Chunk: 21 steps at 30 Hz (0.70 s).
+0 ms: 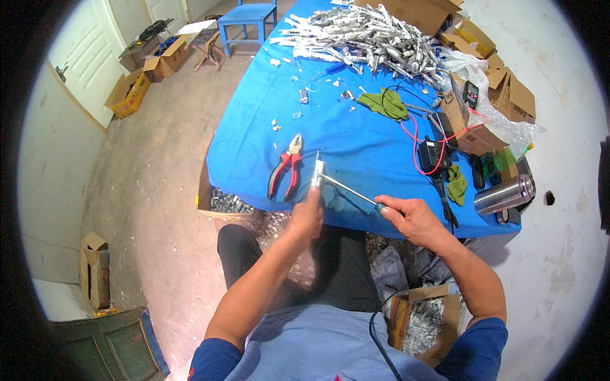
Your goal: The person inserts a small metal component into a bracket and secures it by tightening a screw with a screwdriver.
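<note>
My left hand (308, 216) grips a short silvery metal part (316, 173) and holds it upright at the near edge of the blue table (254, 127). My right hand (410, 216) holds a screwdriver (349, 189) whose shaft slants up-left, its tip meeting the base of the metal part. Red-handled pliers (286, 170) lie on the cloth just left of the part.
A big heap of similar silvery parts (375, 38) fills the table's far end. A green rag (384, 103), red and black leads (416, 136), a black adapter (429, 154), cardboard boxes (473, 124) and a steel flask (505, 193) crowd the right side. Boxes of parts sit by my legs.
</note>
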Each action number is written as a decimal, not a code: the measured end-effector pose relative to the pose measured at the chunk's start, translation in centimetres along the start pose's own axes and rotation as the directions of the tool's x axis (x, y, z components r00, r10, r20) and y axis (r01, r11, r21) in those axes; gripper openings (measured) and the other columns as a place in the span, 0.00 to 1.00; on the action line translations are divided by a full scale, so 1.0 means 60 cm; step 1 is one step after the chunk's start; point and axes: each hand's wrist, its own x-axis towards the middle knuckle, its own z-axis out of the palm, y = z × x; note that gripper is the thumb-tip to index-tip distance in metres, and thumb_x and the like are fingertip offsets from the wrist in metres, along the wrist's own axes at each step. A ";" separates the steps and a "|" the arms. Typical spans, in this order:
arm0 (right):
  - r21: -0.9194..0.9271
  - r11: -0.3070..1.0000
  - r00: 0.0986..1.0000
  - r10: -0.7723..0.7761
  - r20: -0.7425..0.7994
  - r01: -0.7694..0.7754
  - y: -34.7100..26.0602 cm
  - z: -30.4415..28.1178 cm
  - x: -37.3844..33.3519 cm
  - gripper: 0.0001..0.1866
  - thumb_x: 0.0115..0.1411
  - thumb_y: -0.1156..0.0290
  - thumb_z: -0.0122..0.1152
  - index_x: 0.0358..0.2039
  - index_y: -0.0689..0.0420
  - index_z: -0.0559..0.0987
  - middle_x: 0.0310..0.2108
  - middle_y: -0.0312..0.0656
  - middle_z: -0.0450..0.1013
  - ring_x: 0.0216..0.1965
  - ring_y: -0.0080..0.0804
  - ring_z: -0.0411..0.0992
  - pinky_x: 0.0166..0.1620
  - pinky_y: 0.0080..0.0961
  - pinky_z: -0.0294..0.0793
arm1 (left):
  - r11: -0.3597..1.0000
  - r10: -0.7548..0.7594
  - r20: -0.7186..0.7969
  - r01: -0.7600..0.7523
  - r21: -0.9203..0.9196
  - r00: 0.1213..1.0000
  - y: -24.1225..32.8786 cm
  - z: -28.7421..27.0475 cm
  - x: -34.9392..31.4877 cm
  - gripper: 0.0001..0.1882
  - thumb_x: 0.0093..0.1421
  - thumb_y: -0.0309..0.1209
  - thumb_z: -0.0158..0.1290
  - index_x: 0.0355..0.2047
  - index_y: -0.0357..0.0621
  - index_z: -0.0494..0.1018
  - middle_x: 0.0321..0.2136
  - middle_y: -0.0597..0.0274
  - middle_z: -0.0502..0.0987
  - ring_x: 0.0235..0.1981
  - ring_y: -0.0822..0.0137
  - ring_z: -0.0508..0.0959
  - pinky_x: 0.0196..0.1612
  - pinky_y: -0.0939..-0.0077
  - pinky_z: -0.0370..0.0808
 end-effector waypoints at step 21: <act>-0.517 0.822 0.942 -0.325 -0.081 0.239 0.001 0.029 -0.025 0.23 0.64 0.62 0.56 0.59 0.50 0.71 0.20 0.46 0.70 0.24 0.38 0.75 0.26 0.37 0.74 | 0.996 -0.021 0.003 0.021 -0.085 1.000 0.005 0.011 -0.004 0.34 0.63 0.66 0.42 0.12 0.57 0.53 0.09 0.73 0.53 0.08 0.73 0.51 0.13 0.76 0.46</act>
